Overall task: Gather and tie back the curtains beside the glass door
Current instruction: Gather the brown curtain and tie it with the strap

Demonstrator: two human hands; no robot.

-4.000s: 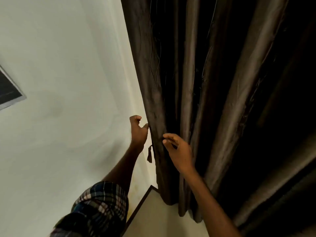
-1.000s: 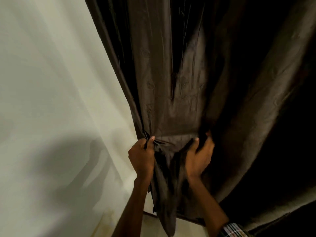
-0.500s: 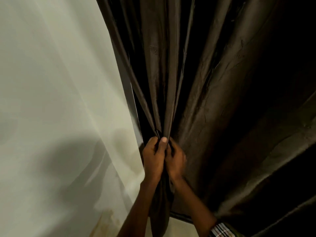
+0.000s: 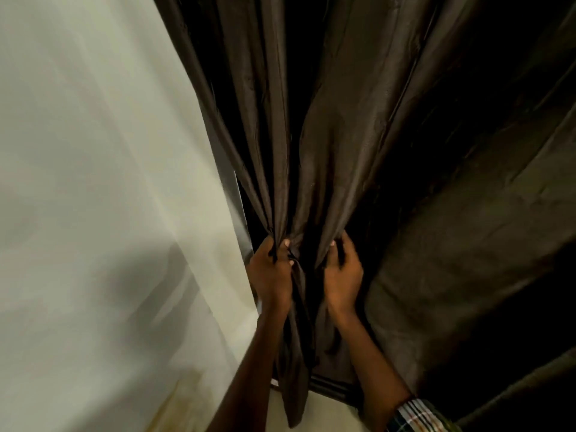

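Observation:
A dark brown curtain [image 4: 343, 135] hangs in long folds across the right side of the head view. My left hand [image 4: 269, 272] grips a bunch of gathered folds near the curtain's left edge, with a thin dark strap between its fingers. My right hand [image 4: 341, 275] is a little to the right, fingers curled into further folds of the same curtain. The gathered cloth hangs down between my forearms. A strip of the door frame [image 4: 235, 207] shows just left of the bunch.
A pale wall [image 4: 109, 182] fills the left half, stained yellow near the bottom. A dark skirting strip [image 4: 330, 389] runs along the floor under the curtain. More loose curtain [image 4: 467, 244] billows on the right.
My right hand has moved away from my left hand to the right and taken hold of more folds. My left hand keeps its hold on the bunch.

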